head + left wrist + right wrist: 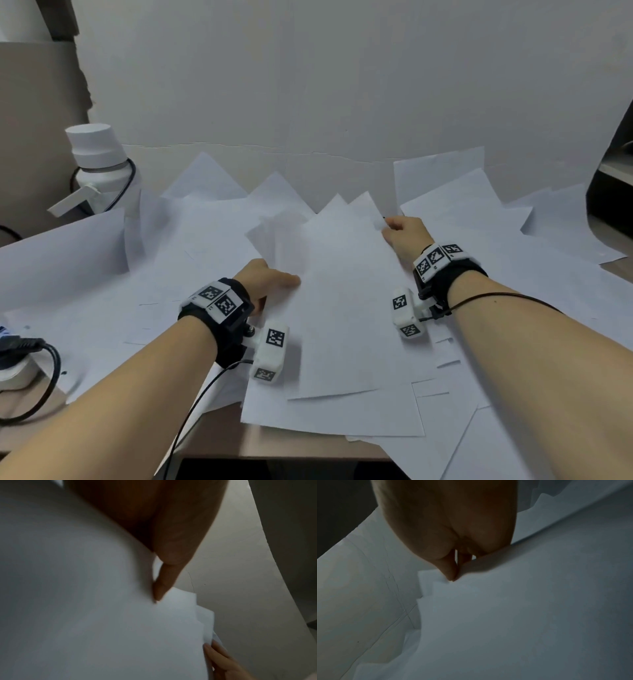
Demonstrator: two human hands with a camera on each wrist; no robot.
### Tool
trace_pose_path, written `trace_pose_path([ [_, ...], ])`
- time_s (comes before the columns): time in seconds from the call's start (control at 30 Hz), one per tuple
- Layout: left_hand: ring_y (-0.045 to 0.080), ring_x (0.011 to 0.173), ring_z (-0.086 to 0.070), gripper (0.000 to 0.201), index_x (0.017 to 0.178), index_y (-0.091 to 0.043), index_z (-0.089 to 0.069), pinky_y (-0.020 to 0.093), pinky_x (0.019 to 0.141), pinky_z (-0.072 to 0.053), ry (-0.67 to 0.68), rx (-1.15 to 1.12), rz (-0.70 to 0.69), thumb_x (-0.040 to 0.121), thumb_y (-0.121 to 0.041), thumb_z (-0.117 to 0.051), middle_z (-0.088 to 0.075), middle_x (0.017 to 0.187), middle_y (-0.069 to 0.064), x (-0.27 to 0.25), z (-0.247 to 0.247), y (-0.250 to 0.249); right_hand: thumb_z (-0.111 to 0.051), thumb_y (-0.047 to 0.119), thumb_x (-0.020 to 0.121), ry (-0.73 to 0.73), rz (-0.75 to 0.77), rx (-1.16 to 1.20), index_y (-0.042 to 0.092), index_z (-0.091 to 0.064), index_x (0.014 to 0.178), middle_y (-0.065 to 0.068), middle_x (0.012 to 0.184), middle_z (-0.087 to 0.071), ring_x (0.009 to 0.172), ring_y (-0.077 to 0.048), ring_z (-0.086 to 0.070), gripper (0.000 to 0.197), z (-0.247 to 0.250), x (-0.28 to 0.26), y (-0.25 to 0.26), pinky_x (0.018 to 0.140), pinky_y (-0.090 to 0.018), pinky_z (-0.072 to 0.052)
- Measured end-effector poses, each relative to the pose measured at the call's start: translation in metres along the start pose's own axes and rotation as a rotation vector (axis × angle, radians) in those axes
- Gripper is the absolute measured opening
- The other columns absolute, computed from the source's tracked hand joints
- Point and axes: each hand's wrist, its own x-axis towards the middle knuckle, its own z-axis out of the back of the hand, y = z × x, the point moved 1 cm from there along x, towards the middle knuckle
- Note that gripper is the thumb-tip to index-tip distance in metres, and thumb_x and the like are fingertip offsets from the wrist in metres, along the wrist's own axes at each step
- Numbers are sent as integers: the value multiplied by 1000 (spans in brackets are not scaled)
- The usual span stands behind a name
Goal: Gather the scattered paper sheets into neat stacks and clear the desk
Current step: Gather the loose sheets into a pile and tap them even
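White paper sheets (191, 308) lie scattered all over the desk. A loose bundle of sheets (342, 301) sits in the middle between my hands, its corners fanned out at the far end. My left hand (270, 277) grips the bundle's left edge, thumb on top and fingers hidden beneath. My right hand (402, 231) pinches its far right edge. In the left wrist view my left hand (161, 585) presses on the bundle (85, 601), and the right hand's fingers (221, 660) show at its far side. The right wrist view has my right hand (452, 574) pinching the staggered sheet edges (522, 615).
A white bottle (99, 168) stands at the back left, half behind a raised sheet. A black cable and a small white device (20, 346) lie at the left edge. A pale wall (342, 85) backs the desk. A dark shelf (613, 192) stands at the right. The bare desk front (274, 442) shows below.
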Motion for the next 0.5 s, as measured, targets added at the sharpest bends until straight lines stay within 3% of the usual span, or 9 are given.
trace_pose_path([
  [0.07,44,98,-70,46,108,3,-67,61,92,-55,-19,21,-29,64,-4,-80,-73,103,23,-1,0,-6,-52,10,96,26,-67,-54,4,-69,105,-8,94,-64,87,-21,-57,20,3,0,-3,75,-29,-48],
  [0.13,43,99,-68,32,103,2,-68,53,95,-55,-74,27,-70,71,8,-73,-72,101,23,-1,3,-10,-55,20,95,32,-156,-169,5,-60,86,-11,92,-56,91,-24,-52,18,11,3,-9,79,-33,-44],
  [0.17,42,98,-68,31,103,4,-68,49,94,-55,-99,9,-94,73,10,-72,-71,100,23,0,5,-11,-57,27,94,23,-218,-190,6,-60,92,-15,101,-56,98,-28,-54,21,16,2,-10,84,-34,-45],
  [0.23,38,96,-66,30,107,7,-67,44,89,-52,-133,-73,-156,79,15,-68,-71,104,22,1,9,-11,-63,40,89,-19,-317,-172,3,-51,130,-17,131,-52,120,-35,-51,56,28,0,-15,100,-42,-47],
  [0.3,35,95,-67,30,110,9,-67,41,89,-52,-166,-188,-205,81,16,-66,-71,105,22,0,13,-10,-66,49,84,-65,-363,-118,5,-36,145,-16,139,-46,124,-36,-50,81,36,-4,-15,103,-47,-46],
  [0.37,34,94,-68,26,106,8,-67,39,89,-53,-193,-310,-216,81,15,-67,-72,102,20,-1,17,-9,-68,48,84,-37,-365,-12,4,-45,138,-16,127,-57,115,-35,-58,74,41,-6,-16,97,-44,-50],
  [0.43,33,87,-68,14,96,8,-67,36,84,-54,-178,-388,-185,83,13,-67,-70,95,18,-5,19,-10,-72,42,82,46,-338,132,4,-62,120,-17,111,-69,101,-35,-67,54,43,-7,-14,94,-46,-53],
  [0.5,33,78,-68,8,92,9,-66,39,82,-54,-125,-448,-142,84,9,-64,-68,93,21,-11,18,-12,-76,36,76,98,-289,196,2,-68,104,-16,102,-74,94,-35,-70,44,45,-9,-10,87,-44,-57],
])
